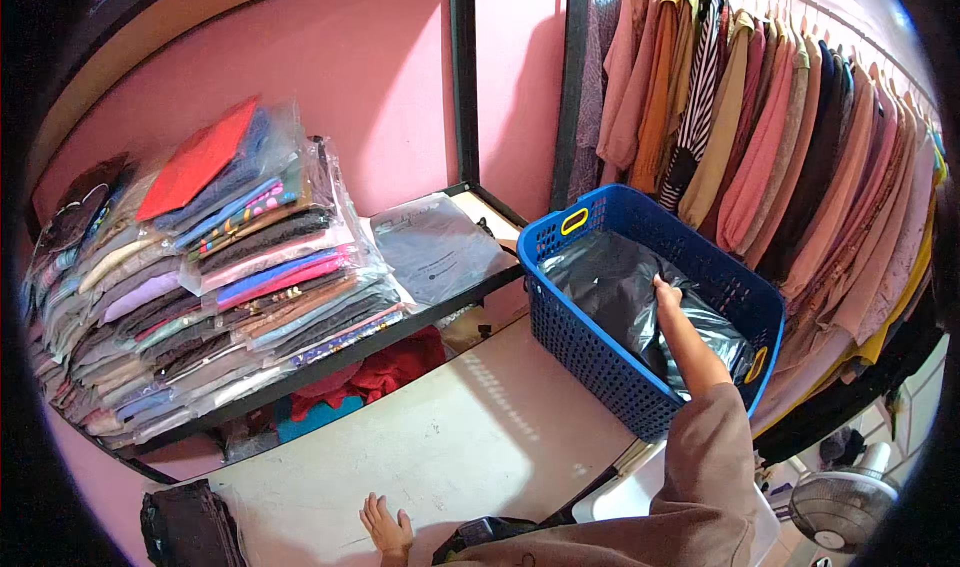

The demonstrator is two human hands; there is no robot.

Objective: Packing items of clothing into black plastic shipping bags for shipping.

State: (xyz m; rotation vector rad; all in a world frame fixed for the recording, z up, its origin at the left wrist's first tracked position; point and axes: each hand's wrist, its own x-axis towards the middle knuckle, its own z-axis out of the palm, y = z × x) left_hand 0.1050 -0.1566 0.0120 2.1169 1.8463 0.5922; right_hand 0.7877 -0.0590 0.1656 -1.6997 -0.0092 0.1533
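My right hand (666, 294) reaches into a blue plastic laundry basket (585, 342) with yellow-rimmed handles. Its fingers are closed on a black plastic package (615, 282), one of the shiny dark packages in the basket. The basket stands at the right end of a white table (420, 432). My left hand (386, 523) rests on the table near its front edge, fingers apart, holding nothing. A stack of folded black items (187, 526) lies to the left of that hand.
Folded clothes in clear plastic bags (262, 267) are piled on a black-framed shelf at the left, beside flat grey plastic mailers (439, 248). Red cloth (382, 372) lies below the shelf. Garments (757, 154) hang on a rail at the right. A fan (844, 511) stands at lower right.
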